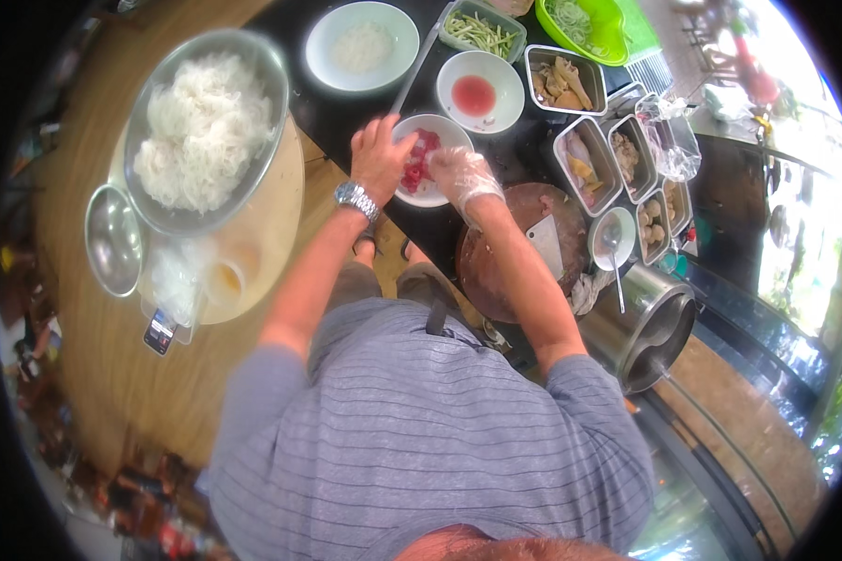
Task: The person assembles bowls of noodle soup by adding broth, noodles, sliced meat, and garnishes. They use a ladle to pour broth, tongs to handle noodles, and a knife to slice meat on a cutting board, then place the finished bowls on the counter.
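My bare left hand (379, 160), with a metal watch on the wrist, is at the left rim of a white bowl (429, 201). Its thumb reaches over the rim, and the fingers are outside. Slices of red raw meat (421, 160) lie in this bowl over something pale. My right hand (463, 175) wears a clear plastic glove and is bunched over the bowl's right side, close to the meat. Its fingertips are partly hidden, so whether they pinch any meat cannot be told. Just behind stands another white bowl (506, 116) with red liquid.
Left, a large metal bowl of white noodles (203, 133) stands on a round table (274, 231). A cleaver (546, 242) lies on a round chopping board (484, 280). Metal trays (589, 200) of meat line the right, near a steel pot (638, 329). Another bowl (323, 52) holds noodles.
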`<state>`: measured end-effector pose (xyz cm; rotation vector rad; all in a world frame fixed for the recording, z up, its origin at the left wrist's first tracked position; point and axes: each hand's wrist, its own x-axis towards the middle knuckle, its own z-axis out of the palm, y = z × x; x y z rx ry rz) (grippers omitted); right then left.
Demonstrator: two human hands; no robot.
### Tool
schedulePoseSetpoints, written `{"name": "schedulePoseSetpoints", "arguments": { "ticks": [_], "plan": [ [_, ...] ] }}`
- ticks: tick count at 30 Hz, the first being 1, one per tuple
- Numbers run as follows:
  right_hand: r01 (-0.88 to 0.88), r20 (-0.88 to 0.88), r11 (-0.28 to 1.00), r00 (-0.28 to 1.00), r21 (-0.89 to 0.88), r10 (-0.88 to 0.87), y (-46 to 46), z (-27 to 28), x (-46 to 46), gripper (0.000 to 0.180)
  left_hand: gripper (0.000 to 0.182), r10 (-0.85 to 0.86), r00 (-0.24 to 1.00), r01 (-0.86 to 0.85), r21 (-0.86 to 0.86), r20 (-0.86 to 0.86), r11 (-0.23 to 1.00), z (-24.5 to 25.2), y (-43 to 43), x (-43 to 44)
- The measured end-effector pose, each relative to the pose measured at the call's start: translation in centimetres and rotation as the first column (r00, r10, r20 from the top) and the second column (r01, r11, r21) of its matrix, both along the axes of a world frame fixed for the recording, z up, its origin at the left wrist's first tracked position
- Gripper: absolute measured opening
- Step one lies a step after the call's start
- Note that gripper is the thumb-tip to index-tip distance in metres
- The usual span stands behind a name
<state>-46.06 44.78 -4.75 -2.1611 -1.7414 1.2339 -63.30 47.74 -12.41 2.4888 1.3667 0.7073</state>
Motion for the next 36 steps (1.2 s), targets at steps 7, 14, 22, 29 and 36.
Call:
{"name": "schedulePoseSetpoints", "arguments": {
  "ticks": [7,14,22,29,36],
  "plan": [
    [-0.061,0.058,0.995,0.997,0.079,0.057,1.7,0.0,-1.3,0.032,0.014,-0.087,0.996,0.085,-0.041,-0.023,0.995,-0.9,0.6,-0.4],
    [-0.301,0.152,0.953,0.944,0.027,0.293,-0.9,0.3,-0.1,0.033,0.007,-0.108,0.993,0.101,-0.113,-0.053,0.988,-0.1,-1.9,-0.7],
    [0.176,0.379,0.790,0.803,0.587,-0.460,1.1,6.5,24.3,0.029,0.015,-0.149,0.982,0.140,-0.079,-0.120,0.987,0.9,-2.3,0.9],
    [0.194,0.857,0.977,0.486,0.084,-0.170,3.3,-2.5,61.5,0.039,0.035,-0.143,0.964,0.118,-0.120,-0.226,0.986,3.2,-1.7,3.3],
    [0.048,0.681,0.994,0.731,-0.098,0.032,8.3,-11.5,62.7,0.051,0.028,-0.027,0.983,-0.013,-0.211,-0.184,0.977,7.0,-5.3,2.7]
  ]
}}
